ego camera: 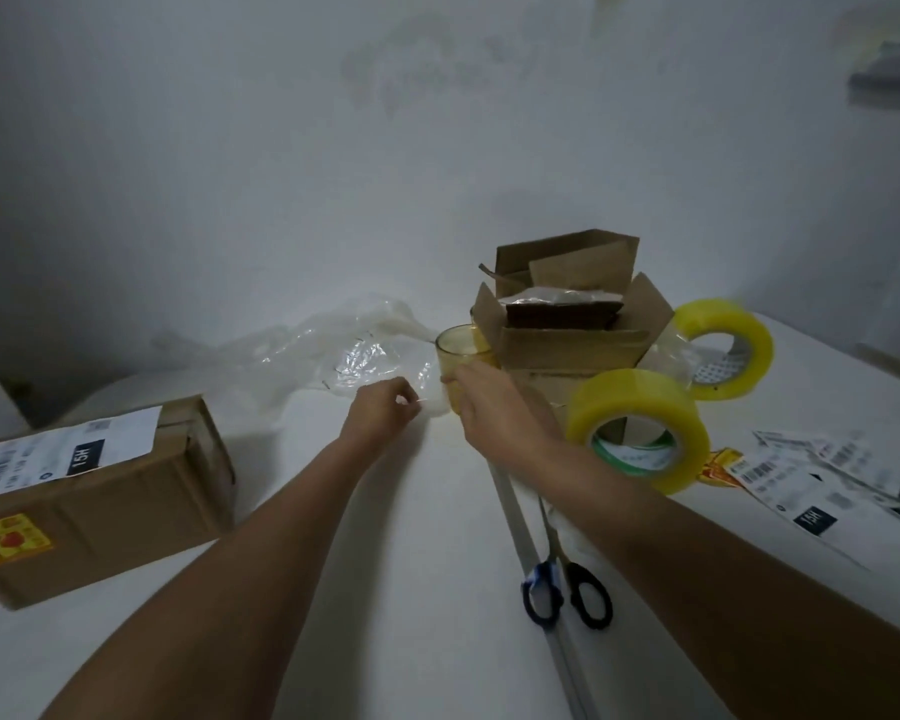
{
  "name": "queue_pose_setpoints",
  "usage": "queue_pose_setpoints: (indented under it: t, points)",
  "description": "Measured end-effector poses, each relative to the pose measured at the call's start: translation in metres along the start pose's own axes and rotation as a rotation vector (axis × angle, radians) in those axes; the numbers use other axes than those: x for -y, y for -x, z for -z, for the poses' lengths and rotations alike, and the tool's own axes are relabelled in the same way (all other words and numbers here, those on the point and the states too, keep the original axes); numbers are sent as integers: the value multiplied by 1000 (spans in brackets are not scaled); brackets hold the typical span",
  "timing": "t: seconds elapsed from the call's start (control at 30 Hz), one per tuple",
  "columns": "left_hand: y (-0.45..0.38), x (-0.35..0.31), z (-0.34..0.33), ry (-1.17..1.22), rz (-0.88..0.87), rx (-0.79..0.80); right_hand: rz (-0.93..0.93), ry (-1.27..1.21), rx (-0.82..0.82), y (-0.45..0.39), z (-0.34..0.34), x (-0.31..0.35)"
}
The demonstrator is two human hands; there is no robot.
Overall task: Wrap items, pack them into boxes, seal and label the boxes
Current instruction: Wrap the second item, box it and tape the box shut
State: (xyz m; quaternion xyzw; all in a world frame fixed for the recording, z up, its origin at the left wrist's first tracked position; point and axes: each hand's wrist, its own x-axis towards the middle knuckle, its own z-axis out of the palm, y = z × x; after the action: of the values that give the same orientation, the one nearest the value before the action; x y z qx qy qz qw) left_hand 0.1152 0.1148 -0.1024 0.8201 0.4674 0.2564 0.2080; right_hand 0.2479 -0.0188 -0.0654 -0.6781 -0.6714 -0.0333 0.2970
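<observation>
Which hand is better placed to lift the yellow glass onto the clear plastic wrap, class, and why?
The right hand: it already grips the yellow glass beside the open cardboard box. The left hand pinches the edge of the clear plastic wrap, so it probably suits holding the wrap steady.

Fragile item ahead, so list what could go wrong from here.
1. The yellow glass cup, gripped by the right hand, stands tight against the open cardboard box; lifting it could knock glass on cardboard.
2. The left hand pinches only an edge of the clear plastic wrap; it may slip or tear.
</observation>
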Motion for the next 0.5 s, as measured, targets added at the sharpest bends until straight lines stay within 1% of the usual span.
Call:
queue_pose_setpoints:
  t: [0.07, 0.13, 0.23, 0.33, 0.37, 0.4, 0.43, 0.5]
  points:
    - [4, 4, 10, 6, 15, -68, 47, 19, -8, -6, -4, 2]
    - [12, 9, 26, -14, 47, -175, 60, 18, -5, -11, -6, 6]
    - [34, 11, 55, -26, 71, -314, 8, 45, 14, -17, -11, 10]
    - [53, 15, 80, 57, 109, -430, -50, 96, 37, -25, -14, 15]
    - [57, 17, 86, 84, 147, -435, -69, 125, 38, -29, -14, 16]
    - [60, 18, 91, 69, 190, -399, -85, 150, 32, -33, -15, 18]
    - [62, 19, 94, -18, 226, -316, -104, 163, 29, -37, -15, 20]
    - [65, 20, 95, -324, 259, -118, -139, 165, 37, -46, -15, 24]
